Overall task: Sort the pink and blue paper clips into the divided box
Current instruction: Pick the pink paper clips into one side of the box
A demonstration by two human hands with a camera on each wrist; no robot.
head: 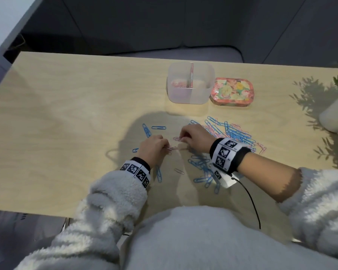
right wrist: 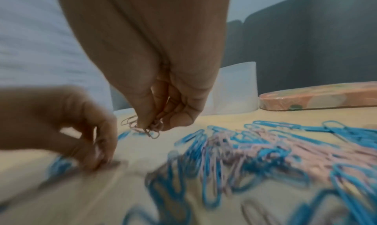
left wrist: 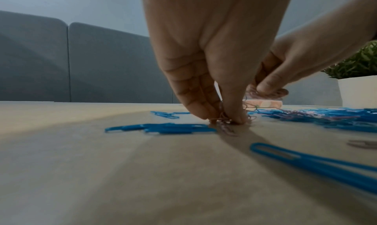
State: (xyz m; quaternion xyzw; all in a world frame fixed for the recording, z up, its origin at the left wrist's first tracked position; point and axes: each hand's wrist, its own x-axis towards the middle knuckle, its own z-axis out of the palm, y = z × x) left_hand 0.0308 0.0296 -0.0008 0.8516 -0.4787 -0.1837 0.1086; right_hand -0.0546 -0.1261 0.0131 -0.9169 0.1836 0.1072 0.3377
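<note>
My left hand (head: 155, 146) (left wrist: 222, 115) pinches a small bunch of pink paper clips (left wrist: 223, 122) down against the wooden table (head: 66, 117). My right hand (head: 191, 134) (right wrist: 157, 123) holds another bunch of pink clips (right wrist: 142, 127) just above the table, close beside the left. A mixed pile of blue and pink clips (head: 228, 133) (right wrist: 265, 147) lies to the right of both hands. More blue clips (head: 203, 170) lie under my right wrist. The clear divided box (head: 189, 82) stands further back, with pink clips in its left compartment.
A flowered tin lid (head: 232, 91) lies right of the box. Two white plant pots (head: 334, 115) stand at the table's right edge. Loose blue clips (head: 146, 129) lie left of my hands. A black cable (head: 250, 199) runs from my right wrist band.
</note>
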